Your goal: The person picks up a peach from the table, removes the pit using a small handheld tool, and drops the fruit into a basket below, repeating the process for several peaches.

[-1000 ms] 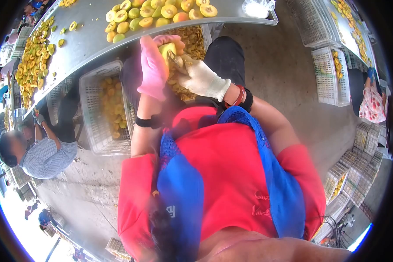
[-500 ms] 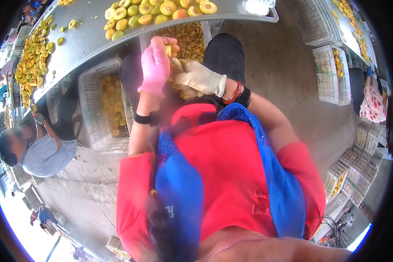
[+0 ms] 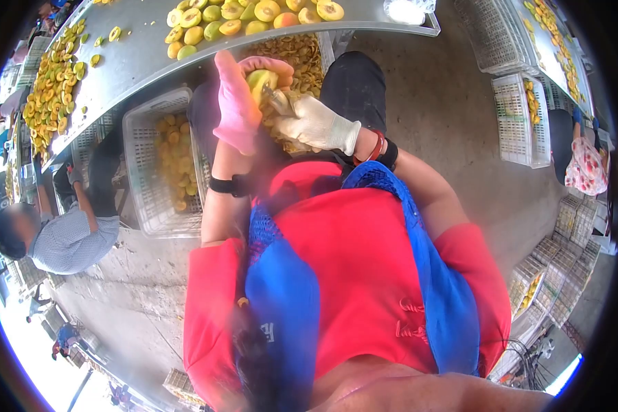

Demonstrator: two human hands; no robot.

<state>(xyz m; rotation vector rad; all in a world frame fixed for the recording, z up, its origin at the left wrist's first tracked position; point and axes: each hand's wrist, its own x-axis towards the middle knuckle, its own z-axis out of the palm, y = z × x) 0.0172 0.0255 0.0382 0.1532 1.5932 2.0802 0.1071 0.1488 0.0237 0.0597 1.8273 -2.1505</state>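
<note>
My left hand [image 3: 235,103], in a pink glove, cups a cut yellow-green fruit [image 3: 259,84] that looks like a peach. Its fingers curl around the far side of the fruit while the thumb side stretches up. Close against the fruit is my right hand [image 3: 314,125] in a white glove, closed around a small tool [image 3: 277,99] with a greyish metal tip. Most of that tool is hidden by the glove. Below both hands, a crate of fruit scraps [image 3: 299,58] stands between my knees.
Halved fruits [image 3: 254,15] lie along the edge of the metal table [image 3: 144,65], with a larger heap [image 3: 51,89] further left. A white crate with fruit [image 3: 161,165] stands beside my left leg. A co-worker [image 3: 75,240] sits at left. More crates [image 3: 522,123] stand at right.
My left hand has turned and opened wider around the fruit, so more of the fruit shows. My right hand has shifted slightly right. The co-worker's arm at left has moved.
</note>
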